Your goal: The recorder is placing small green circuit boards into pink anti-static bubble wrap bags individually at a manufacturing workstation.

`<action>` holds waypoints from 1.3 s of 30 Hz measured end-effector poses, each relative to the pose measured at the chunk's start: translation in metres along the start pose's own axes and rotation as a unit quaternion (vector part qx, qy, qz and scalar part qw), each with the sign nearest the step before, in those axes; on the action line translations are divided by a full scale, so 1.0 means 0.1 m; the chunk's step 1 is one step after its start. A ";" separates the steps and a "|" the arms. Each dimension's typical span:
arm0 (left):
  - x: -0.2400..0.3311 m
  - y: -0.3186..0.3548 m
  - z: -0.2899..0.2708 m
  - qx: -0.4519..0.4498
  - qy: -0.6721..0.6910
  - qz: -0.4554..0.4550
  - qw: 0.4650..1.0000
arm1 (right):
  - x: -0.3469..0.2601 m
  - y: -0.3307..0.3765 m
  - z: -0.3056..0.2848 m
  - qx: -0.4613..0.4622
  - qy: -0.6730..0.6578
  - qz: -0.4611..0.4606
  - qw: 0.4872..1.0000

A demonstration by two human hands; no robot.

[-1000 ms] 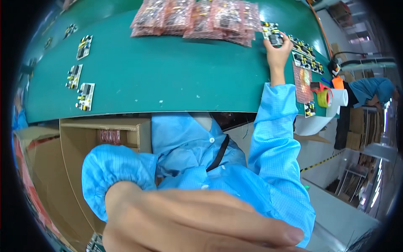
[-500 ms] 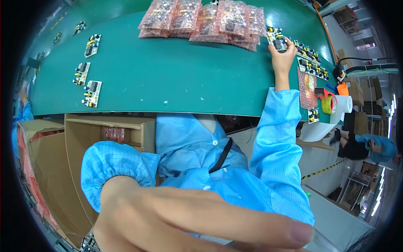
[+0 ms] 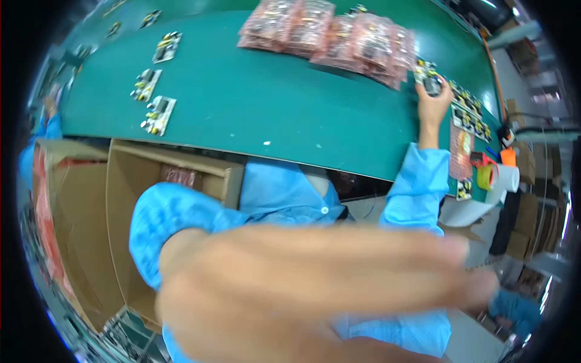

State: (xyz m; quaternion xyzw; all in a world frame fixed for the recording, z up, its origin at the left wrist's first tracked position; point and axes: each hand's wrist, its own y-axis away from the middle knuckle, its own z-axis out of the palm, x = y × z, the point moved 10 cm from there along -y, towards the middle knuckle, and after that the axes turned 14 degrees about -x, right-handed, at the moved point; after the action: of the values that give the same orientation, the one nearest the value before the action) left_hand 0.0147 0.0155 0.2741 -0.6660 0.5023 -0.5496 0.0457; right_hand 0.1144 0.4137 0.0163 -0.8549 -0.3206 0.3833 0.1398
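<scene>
My left hand (image 3: 315, 290) is raised very near the camera, large and blurred. Its fingers stretch out to the right and nothing shows in it. Its blue sleeve (image 3: 163, 224) comes in from the lower left. My right hand (image 3: 432, 100) reaches far across the green table (image 3: 290, 115) on a blue-sleeved arm. Its fingers close on a small circuit board (image 3: 428, 77) at the right end of a pile of pink bags (image 3: 330, 30).
Three circuit boards (image 3: 158, 115) lie on the table's left part. A row of boards (image 3: 469, 115) runs along the right edge, near tape rolls (image 3: 484, 175) and a white paper roll (image 3: 505, 181). An open cardboard box (image 3: 121, 212) stands below the table. Another person's blue sleeve (image 3: 514, 308) shows at lower right.
My left hand has risen closer to the camera and now covers more of the lower picture. My right hand stays on the circuit board at the far right.
</scene>
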 end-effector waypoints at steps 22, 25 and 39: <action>-0.16 0.61 0.22 0.187 0.233 0.095 0.950 | 0.59 0.08 -0.03 -0.062 0.000 0.046 0.997; -0.07 1.23 0.02 0.316 0.139 -0.058 0.937 | 0.39 0.21 -0.20 -0.097 0.039 0.065 0.992; 4.43 5.76 -0.47 0.402 -0.394 -0.789 0.246 | 0.26 0.37 -0.10 -0.186 0.115 -0.019 0.976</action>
State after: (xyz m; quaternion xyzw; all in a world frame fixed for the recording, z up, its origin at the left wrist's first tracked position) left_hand -0.4268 -0.5629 0.2433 -0.7583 -0.6410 -0.1108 0.0430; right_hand 0.1509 0.4028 -0.0092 -0.8980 -0.3840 0.2136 0.0212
